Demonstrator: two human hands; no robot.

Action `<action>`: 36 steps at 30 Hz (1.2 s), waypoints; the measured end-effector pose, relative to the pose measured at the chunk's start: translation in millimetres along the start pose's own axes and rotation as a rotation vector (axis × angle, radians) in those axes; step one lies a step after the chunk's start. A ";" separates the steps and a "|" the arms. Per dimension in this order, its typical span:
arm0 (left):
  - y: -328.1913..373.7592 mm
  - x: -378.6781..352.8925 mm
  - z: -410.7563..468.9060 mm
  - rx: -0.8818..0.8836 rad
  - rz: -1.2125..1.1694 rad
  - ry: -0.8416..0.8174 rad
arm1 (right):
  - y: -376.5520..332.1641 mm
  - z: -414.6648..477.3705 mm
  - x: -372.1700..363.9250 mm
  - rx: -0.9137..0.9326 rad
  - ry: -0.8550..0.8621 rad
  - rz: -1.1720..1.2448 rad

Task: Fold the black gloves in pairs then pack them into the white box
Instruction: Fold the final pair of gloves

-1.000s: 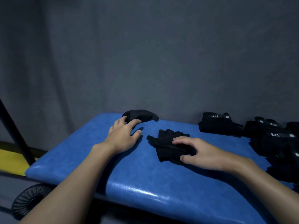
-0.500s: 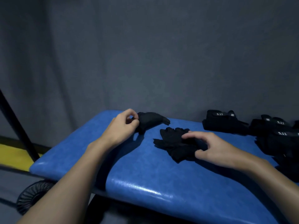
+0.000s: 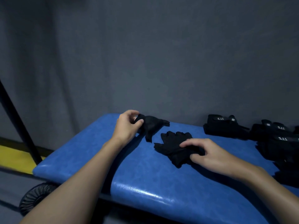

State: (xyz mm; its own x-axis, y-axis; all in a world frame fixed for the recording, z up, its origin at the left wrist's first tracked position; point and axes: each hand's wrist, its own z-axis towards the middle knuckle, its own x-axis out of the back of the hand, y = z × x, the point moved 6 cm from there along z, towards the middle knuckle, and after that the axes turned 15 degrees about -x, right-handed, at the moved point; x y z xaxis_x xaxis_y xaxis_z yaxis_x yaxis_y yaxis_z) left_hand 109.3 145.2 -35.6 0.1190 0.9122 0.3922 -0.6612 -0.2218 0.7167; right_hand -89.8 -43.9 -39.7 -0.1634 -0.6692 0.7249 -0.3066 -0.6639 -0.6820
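Note:
Two loose black gloves lie on the blue padded bench (image 3: 145, 178). My left hand (image 3: 128, 126) pinches the cuff end of the far glove (image 3: 152, 126), which hangs partly lifted near the bench's back edge. The near glove (image 3: 174, 145) lies flat in the middle, fingers toward the wall. My right hand (image 3: 208, 153) rests on its wrist end, fingers and thumb curled into the fabric. No white box is in view.
A pile of black gloves with "5.11" labels (image 3: 275, 136) lies at the bench's right end, against the grey wall. A black pole (image 3: 17, 123) slants at the left, above a yellow floor strip (image 3: 14, 157). A black wheel (image 3: 35, 199) sits below the bench's left corner.
My left hand reached the far glove, pinched its cuff and lifted it toward the near glove. My right hand stayed on the near glove, its fingers curling into the fabric.

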 end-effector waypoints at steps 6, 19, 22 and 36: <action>61.7 -10.7 -13.2 -0.380 -0.137 -0.067 | -16.4 6.6 15.7 0.081 0.213 0.067; 36.1 -34.2 -34.5 -0.050 0.129 -0.377 | -10.9 36.2 20.0 -0.268 0.297 -0.078; 40.8 -42.9 -37.2 -0.071 0.142 -0.425 | -14.8 37.2 15.3 -0.275 0.261 -0.147; 82.3 -31.8 -27.2 -0.130 -0.331 -0.185 | -21.8 18.1 24.3 -0.053 0.124 0.566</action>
State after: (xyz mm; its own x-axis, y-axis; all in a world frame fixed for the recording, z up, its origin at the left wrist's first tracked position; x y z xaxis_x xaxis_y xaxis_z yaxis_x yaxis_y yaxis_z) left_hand 30.9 107.3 -4.8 0.4647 0.8470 0.2583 -0.6518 0.1298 0.7472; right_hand -70.1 -51.7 -8.9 -0.4232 -0.8688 0.2573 -0.1858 -0.1947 -0.9631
